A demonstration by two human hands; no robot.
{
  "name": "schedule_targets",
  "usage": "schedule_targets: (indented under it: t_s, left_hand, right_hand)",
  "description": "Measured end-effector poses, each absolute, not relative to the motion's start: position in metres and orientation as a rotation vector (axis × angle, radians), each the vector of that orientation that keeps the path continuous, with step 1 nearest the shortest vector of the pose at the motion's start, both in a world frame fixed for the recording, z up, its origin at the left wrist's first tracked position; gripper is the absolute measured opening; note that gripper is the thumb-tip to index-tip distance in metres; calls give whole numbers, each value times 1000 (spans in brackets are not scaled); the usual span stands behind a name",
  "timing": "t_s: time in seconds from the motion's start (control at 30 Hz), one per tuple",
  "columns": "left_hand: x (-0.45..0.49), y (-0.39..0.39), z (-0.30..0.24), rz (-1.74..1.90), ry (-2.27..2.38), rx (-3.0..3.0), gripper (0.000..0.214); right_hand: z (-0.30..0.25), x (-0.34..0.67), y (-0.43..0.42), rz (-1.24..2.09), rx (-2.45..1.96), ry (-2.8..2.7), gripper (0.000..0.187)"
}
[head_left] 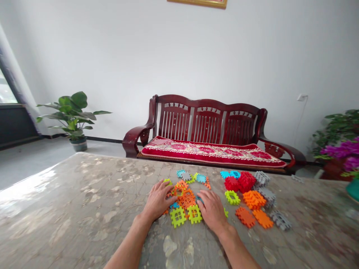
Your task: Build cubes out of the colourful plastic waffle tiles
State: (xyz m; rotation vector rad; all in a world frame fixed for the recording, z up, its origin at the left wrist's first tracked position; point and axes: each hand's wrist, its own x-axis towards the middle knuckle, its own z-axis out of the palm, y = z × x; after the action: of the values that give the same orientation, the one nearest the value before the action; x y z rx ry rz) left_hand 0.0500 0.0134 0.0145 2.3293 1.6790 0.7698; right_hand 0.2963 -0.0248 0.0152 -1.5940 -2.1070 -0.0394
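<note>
A flat patch of joined plastic waffle tiles, mostly orange with green and blue ones, lies on the marbled table. My left hand rests palm down on its left side, fingers spread over the tiles. My right hand lies flat on its right side, fingers stretched toward the orange tiles. Two lime green tiles sit at the near edge between my hands.
To the right lie loose tiles: red ones, an orange pile, grey ones and a green ring tile. Behind the table stand a dark wooden bench with a red cushion and potted plants.
</note>
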Motion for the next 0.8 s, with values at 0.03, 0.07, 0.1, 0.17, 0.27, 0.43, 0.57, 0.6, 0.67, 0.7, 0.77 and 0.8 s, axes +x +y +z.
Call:
schedule_targets:
  t_s: [0.03,0.07,0.1,0.17,0.27,0.43,0.57,0.6,0.67,0.7,0.77,0.8]
  left_hand:
    - [50,13,15,760,1668,2322,39]
    - [50,13,15,762,1658,2313,36]
    - [50,14,15,771,1647,2304,32]
    - [49,15,15,796,1624,2288,27]
    - [48,17,13,803,1600,2287,24]
    - [48,16,13,770,1597,2314,29]
    - [49,16,10,779,1592,2332,29]
    - [50,17,8,785,1596,2331,29]
    - [50,18,6,796,1597,2328,28]
    - [50,18,5,804,1595,2325,28]
    - [49,19,3,824,1585,2319,27]
    - [48,20,3,837,1575,2315,27]
  right_hand:
    - [15,296,-25,-41,-1594,-2106,26]
    - [15,296,-25,-42,-1592,-2106,26]
    - [15,295,-25,-43,-1588,-2105,26]
    - [15,294,-26,-36,-1567,-2105,27]
    - [16,290,-27,-9,-1506,-2110,31]
    - [25,280,-34,36,-1380,-2171,34]
    - [30,273,-38,95,-1326,-2252,31]
    - [30,273,-38,97,-1324,-2264,29]
    - [30,272,-39,94,-1326,-2282,27]
    - [31,272,-39,94,-1329,-2292,26]
    - [30,272,-39,101,-1332,-2311,26]
    - [30,272,-39,106,-1334,-2320,26]
